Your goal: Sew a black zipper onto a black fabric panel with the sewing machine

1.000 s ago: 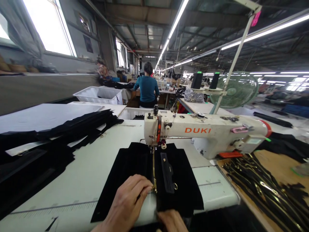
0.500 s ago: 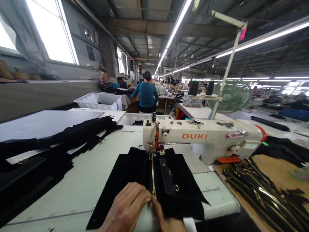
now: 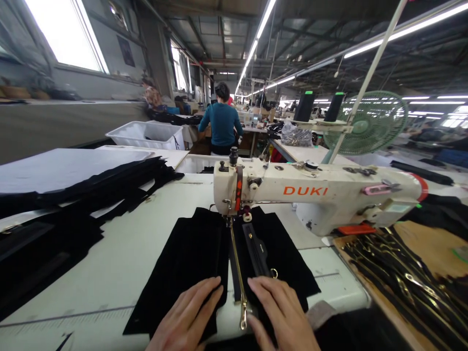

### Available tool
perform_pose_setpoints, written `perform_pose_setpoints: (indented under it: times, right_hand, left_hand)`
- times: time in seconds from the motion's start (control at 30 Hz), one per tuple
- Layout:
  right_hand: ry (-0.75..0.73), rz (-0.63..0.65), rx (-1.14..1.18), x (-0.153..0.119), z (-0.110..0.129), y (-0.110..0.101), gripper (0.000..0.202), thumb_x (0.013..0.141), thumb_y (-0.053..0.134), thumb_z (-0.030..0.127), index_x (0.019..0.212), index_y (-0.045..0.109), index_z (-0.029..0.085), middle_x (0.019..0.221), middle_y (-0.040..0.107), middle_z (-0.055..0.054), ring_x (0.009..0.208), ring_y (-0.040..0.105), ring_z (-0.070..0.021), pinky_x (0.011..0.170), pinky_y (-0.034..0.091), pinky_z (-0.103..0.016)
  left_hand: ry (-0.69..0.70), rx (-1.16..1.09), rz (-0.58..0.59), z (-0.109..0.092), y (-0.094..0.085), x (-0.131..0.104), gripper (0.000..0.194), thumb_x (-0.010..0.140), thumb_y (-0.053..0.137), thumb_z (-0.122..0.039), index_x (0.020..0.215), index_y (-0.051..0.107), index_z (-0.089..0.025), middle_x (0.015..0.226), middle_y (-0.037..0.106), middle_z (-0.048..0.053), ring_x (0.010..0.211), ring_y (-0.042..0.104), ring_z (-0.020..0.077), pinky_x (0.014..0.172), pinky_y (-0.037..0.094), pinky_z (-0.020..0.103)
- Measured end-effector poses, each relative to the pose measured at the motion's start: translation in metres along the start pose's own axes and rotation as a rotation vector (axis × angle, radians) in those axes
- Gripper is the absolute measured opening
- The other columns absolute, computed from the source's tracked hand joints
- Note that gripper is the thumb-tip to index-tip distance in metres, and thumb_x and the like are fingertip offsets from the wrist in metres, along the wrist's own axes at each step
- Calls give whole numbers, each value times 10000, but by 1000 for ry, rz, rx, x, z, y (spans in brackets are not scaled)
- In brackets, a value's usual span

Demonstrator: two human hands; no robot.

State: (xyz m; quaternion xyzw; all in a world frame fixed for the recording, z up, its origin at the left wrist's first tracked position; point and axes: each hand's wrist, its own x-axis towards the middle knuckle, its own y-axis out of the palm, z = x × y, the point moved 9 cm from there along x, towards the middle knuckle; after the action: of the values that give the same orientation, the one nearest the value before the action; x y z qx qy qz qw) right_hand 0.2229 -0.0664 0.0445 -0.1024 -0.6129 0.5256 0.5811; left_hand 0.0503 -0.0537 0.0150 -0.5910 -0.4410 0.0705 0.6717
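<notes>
At lower centre, the left hand [image 3: 190, 317] and right hand [image 3: 283, 312] lie open, fingers flat on the black fabric [image 3: 190, 258], flanking its gold zipper [image 3: 237, 273] under the sewing machine [image 3: 310, 195].

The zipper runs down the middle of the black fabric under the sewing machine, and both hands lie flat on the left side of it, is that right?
Not quite. The head view shows the zipper between them: the left hand presses the black fabric left of it, the right hand right of it, below the sewing machine.
</notes>
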Motion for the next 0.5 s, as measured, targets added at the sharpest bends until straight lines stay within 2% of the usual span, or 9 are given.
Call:
perform_pose_setpoints:
  times: [0.07,0.13,0.23,0.3,0.4,0.47,0.5]
  right_hand:
    - [-69,48,30,8,1,17,351,925,618,254,1273,628,210,1179,707,-82,1085,673,-257,941,566,-371]
    - [-118,76,52,8,3,33,297,909,629,193,1202,662,231,1134,725,-51,1095,671,-249,1022,527,-427]
    - [-178,21,107,4,13,42,267,898,597,87,1114,684,219,1017,745,-18,1027,701,-213,1091,471,-451]
    - [-162,-14,184,0,16,42,280,881,598,53,1100,685,206,999,745,-19,1015,708,-192,1076,492,-375]
    - [-45,28,226,-2,6,42,411,866,614,80,1273,611,139,1238,678,-117,1122,674,-210,977,553,-258]
    - [5,56,160,-2,-2,39,460,869,623,129,1327,579,131,1349,608,-152,1189,637,-258,966,570,-313]
    - [5,60,130,-1,-4,37,426,875,630,151,1299,605,154,1328,625,-137,1184,639,-273,976,568,-359]
  left_hand:
    - [46,44,-33,-4,-2,4,690,721,418,26,1384,527,-130,1364,613,87,1276,557,204,1079,461,294]
    - [100,94,-44,-10,-3,7,654,751,396,36,1370,541,-120,1354,628,81,1302,535,202,1101,436,305]
    - [182,144,-102,-22,-6,12,593,787,355,58,1298,602,-111,1304,666,69,1295,544,183,1136,386,307]
    - [201,157,-128,-26,-6,13,575,798,336,77,1259,628,-108,1275,684,68,1274,564,169,1133,386,289]
    - [194,153,-94,-26,-3,15,548,833,342,74,1264,628,-106,1286,678,69,1269,571,175,1106,422,278]
    - [196,141,-90,-27,-3,14,530,857,341,62,1266,631,-110,1290,677,59,1266,573,174,1106,418,276]
    - [197,137,-90,-26,-3,14,524,864,339,60,1261,636,-112,1286,680,54,1260,578,170,1113,408,275]
